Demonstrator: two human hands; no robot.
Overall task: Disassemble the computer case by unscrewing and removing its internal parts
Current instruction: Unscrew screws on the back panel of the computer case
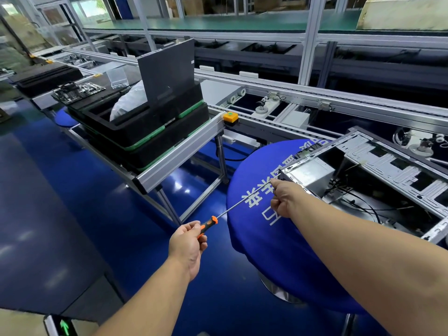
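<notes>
From the head camera we see the open computer case (378,180) lying on its side at the right of the frame, resting on a round stool with a blue printed cover (261,229). Inside it sit a bare metal power supply box (312,174) at the near-left corner and loose black cables (358,202) across the floor of the chassis.

Our left hand (188,243), low in the centre, curls its fingers round the orange-and-black handle of a long screwdriver (232,207). The thin shaft runs up and right to the case's left corner. Our right hand (284,197) is closed loosely near the tip, thumb and forefinger pinching the shaft (the tip itself is hidden against the metal edge).

At the left centre, stacked black trays (145,132) sit on an aluminium-framed bench, and a motherboard (77,92) lies further back, upper left. A conveyor line (291,93) crosses behind.
</notes>
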